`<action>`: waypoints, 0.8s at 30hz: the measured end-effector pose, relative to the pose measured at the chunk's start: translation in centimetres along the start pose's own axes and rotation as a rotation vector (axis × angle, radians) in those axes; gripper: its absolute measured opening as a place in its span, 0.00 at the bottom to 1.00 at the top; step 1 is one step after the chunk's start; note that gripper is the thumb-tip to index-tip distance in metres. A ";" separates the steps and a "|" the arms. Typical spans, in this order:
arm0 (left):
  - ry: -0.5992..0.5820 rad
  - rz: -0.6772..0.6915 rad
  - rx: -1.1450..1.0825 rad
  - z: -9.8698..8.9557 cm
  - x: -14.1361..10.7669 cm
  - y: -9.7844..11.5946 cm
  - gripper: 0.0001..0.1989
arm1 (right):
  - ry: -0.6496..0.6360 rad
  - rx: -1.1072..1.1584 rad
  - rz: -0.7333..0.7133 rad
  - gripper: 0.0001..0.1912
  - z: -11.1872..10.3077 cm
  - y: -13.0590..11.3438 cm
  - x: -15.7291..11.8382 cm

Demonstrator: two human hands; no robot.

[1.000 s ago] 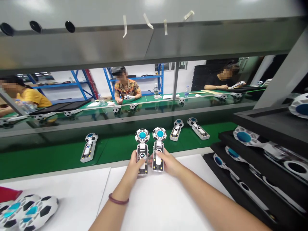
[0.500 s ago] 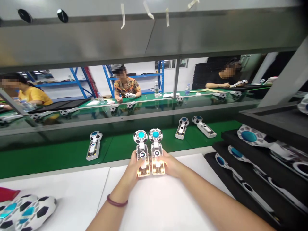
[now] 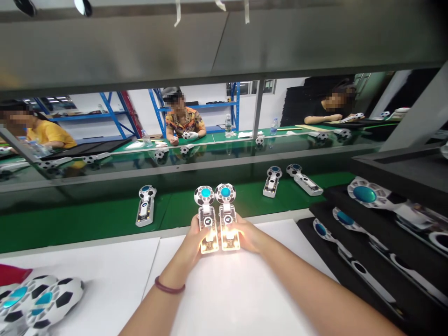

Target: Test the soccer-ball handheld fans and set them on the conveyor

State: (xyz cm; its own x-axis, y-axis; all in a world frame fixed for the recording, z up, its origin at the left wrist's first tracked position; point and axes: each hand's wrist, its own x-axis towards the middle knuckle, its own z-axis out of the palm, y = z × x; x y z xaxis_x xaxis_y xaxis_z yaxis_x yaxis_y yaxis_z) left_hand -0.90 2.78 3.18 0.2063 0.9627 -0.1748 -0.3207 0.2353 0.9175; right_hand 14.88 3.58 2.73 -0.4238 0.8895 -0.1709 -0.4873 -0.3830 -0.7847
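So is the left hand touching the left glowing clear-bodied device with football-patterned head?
Touching. Head view: the left hand holds the left glowing device, thumb across its front.

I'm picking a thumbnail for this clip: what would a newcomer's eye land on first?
Brightest are the lit device in the left hand and its lit twin in the right hand, side by side at the centre. Next come dark tiered trays of similar devices at the right edge, then the football-patterned pieces at lower left.

Fingers (image 3: 238,227) partly hidden, red item (image 3: 13,274) cropped
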 end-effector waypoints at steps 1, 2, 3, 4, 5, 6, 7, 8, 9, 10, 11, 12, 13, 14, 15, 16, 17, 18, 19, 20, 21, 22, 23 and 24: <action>0.001 0.000 0.001 0.0 0.0 0.0 0.24 | 0.000 0.004 0.004 0.33 0.0 0.0 0.0; 0.006 0.002 0.001 -0.1 0.0 0.0 0.24 | 0.003 0.009 0.005 0.33 0.0 0.0 0.0; 0.013 0.003 0.001 -0.1 0.0 0.0 0.24 | 0.005 0.015 0.005 0.33 0.0 0.0 -0.1; 0.020 0.002 0.001 -0.1 0.1 0.1 0.25 | 0.005 0.019 0.005 0.32 0.0 0.0 -0.1; 0.024 0.000 0.002 -0.1 0.1 0.1 0.25 | 0.003 0.022 0.007 0.32 0.0 0.0 -0.1; 0.027 -0.004 0.004 -0.2 0.1 0.1 0.25 | -0.001 0.026 0.009 0.32 0.0 0.1 0.0; 0.027 -0.005 0.003 -0.2 0.1 0.1 0.25 | -0.006 0.036 0.009 0.31 -0.1 0.1 0.0; 0.025 -0.003 -0.002 -0.2 0.2 0.1 0.25 | -0.011 0.049 0.005 0.31 -0.1 0.2 0.0; 0.023 0.001 -0.013 -0.2 0.2 0.1 0.25 | -0.014 0.061 0.003 0.31 -0.1 0.3 0.1; 0.020 0.001 -0.024 -0.2 0.2 0.2 0.25 | -0.014 0.069 0.001 0.31 -0.2 0.3 0.1; 0.016 -0.005 -0.034 -0.2 0.2 0.2 0.25 | -0.017 0.072 0.000 0.32 -0.2 0.4 0.1; 0.011 -0.014 -0.039 -0.3 0.2 0.2 0.24 | -0.023 0.069 0.001 0.31 -0.2 0.4 0.2; 0.007 -0.017 -0.042 -0.3 0.2 0.2 0.24 | -0.032 0.064 0.000 0.31 -0.2 0.5 0.2; 0.002 -0.013 -0.044 -0.3 0.2 0.1 0.24 | -0.040 0.062 -0.004 0.31 -0.3 0.5 0.2; -0.004 -0.002 -0.048 -0.4 0.2 0.1 0.23 | -0.047 0.067 -0.011 0.31 -0.3 0.6 0.2; -0.012 0.010 -0.050 -0.4 0.2 0.0 0.23 | -0.051 0.073 -0.018 0.31 -0.4 0.7 0.3; -0.017 0.018 -0.049 -0.5 0.3 -0.1 0.23 | -0.049 0.078 -0.022 0.31 -0.4 0.7 0.3; -0.020 0.018 -0.044 -0.6 0.3 -0.2 0.23 | -0.046 0.081 -0.024 0.32 -0.5 0.8 0.3; -0.020 0.011 -0.036 -0.6 0.4 -0.2 0.23 | -0.048 0.079 -0.023 0.32 -0.5 0.8 0.3; -0.016 0.003 -0.029 -0.7 0.4 -0.3 0.23 | -0.056 0.074 -0.021 0.32 -0.5 0.8 0.4; -0.010 0.002 -0.027 -0.7 0.5 -0.4 0.23 | -0.066 0.067 -0.020 0.32 -0.5 0.8 0.4; -0.004 0.007 -0.032 -0.7 0.5 -0.4 0.23 | -0.073 0.059 -0.017 0.32 -0.5 0.8 0.4; -0.001 0.014 -0.040 -0.8 0.6 -0.4 0.24 | -0.076 0.050 -0.013 0.31 -0.5 0.7 0.4; -0.005 0.017 -0.045 -0.8 0.6 -0.4 0.25 | -0.074 0.040 -0.007 0.32 -0.5 0.7 0.3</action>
State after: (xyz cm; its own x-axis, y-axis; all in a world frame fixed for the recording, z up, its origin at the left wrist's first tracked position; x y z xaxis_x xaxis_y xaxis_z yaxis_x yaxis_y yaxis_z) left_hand -1.34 3.36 2.44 0.2051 0.9659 -0.1578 -0.3655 0.2251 0.9032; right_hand 14.80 3.74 1.87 -0.4750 0.8717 -0.1200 -0.5197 -0.3880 -0.7612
